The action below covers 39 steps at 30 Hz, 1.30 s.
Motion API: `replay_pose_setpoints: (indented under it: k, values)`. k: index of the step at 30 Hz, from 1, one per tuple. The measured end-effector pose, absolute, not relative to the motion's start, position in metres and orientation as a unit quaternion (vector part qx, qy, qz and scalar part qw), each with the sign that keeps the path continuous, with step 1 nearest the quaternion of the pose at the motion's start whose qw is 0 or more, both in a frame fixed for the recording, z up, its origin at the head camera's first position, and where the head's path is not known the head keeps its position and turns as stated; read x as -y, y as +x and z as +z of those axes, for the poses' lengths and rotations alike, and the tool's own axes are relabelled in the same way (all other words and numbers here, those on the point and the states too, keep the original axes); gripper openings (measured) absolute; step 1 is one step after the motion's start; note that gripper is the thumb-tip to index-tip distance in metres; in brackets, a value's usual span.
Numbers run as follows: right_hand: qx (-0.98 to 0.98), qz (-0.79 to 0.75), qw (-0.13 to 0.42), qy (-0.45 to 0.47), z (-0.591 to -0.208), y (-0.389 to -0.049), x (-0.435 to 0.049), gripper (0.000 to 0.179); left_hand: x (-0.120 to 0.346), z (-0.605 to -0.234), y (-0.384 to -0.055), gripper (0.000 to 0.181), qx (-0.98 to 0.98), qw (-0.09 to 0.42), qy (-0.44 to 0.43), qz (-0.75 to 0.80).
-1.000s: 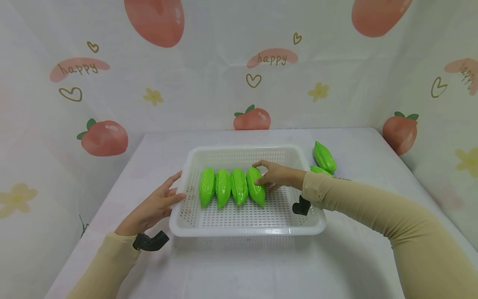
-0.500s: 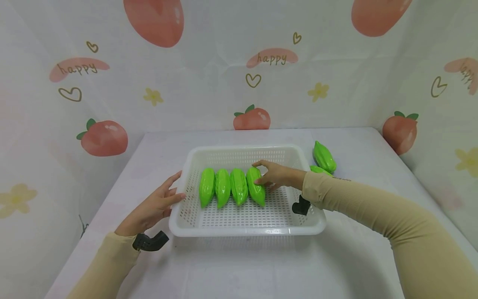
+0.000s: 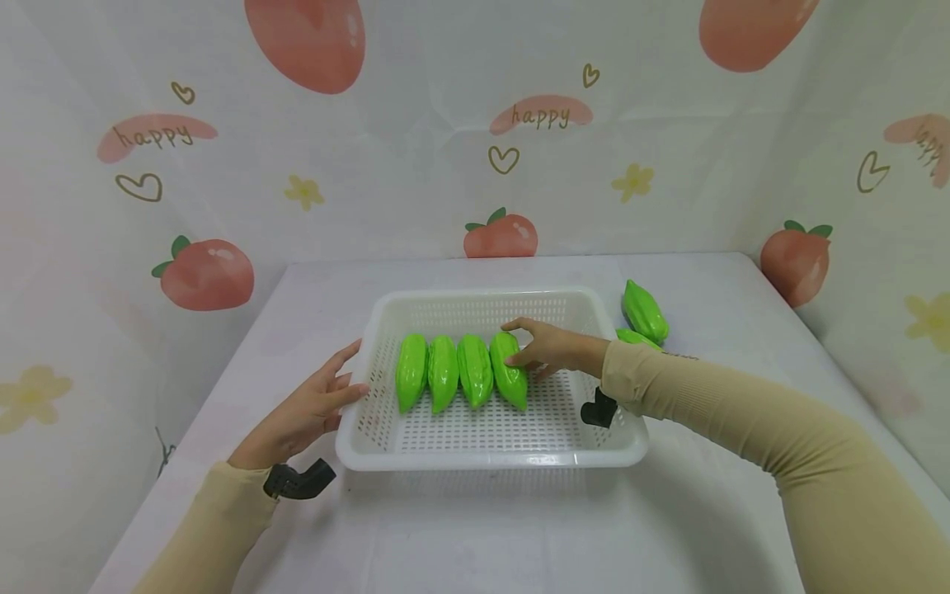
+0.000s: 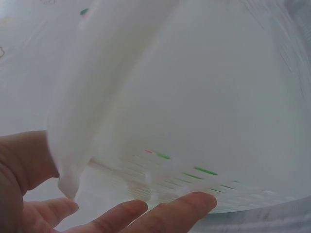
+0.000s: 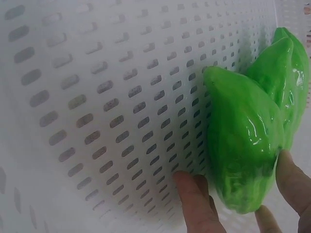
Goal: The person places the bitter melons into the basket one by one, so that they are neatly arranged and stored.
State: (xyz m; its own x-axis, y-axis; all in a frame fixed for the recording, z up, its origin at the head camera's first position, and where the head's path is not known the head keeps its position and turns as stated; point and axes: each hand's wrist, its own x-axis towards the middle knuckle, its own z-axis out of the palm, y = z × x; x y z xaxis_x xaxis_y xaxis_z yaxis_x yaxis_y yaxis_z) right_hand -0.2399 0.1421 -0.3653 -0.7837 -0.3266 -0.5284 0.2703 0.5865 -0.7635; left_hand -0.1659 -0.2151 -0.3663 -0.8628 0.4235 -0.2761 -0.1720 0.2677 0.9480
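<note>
A white perforated plastic basket (image 3: 493, 459) stands on the table. In it, several glossy green ribbed fruits lie side by side, pointed ends toward me. My right hand (image 3: 545, 345) reaches in over the right side and holds the rightmost green fruit (image 3: 508, 375), its index finger at the far end and thumb on top. In the right wrist view, fingertips (image 5: 290, 177) touch that fruit (image 5: 243, 150) close to the basket floor. My left hand (image 3: 315, 406) grips the basket's left side, with the rim (image 4: 68, 184) between thumb and fingers in the left wrist view.
Two more green fruits lie on the white table (image 3: 445, 528) beyond the basket's right side; the far one (image 3: 644, 311) shows whole, the nearer one (image 3: 637, 337) is partly hidden by the right arm. A printed cloth backdrop (image 3: 416, 165) encloses the table's back and sides.
</note>
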Motion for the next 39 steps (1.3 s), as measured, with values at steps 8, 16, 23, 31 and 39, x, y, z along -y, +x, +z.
replay_pose_setpoints:
  k: [8, 16, 23, 31, 39]
  values:
    - [-0.827, -0.455, 0.33, -0.022, -0.363, -0.24, -0.143, 0.067, 0.215, -0.366, -0.166, 0.079, -0.757, 0.25, 0.084, 0.598]
    - [-0.823, -0.465, 0.325, -0.014, -0.361, -0.242, -0.146, 0.065, 0.216, -0.368, -0.167, 0.08, -0.757, 0.251, 0.086, 0.597]
    - [-0.816, -0.481, 0.319, -0.025, -0.349, -0.243, -0.152, 0.06, 0.216, -0.368, -0.168, 0.081, -0.754, 0.25, 0.082, 0.602]
    - [-0.804, -0.506, 0.31, -0.037, -0.321, -0.245, -0.16, 0.053, 0.216, -0.367, -0.167, 0.08, -0.757, 0.249, 0.084, 0.598]
    - [-0.79, -0.54, 0.286, -0.052, -0.291, -0.246, -0.175, 0.049, 0.215, -0.366, -0.165, 0.081, -0.76, 0.249, 0.081, 0.595]
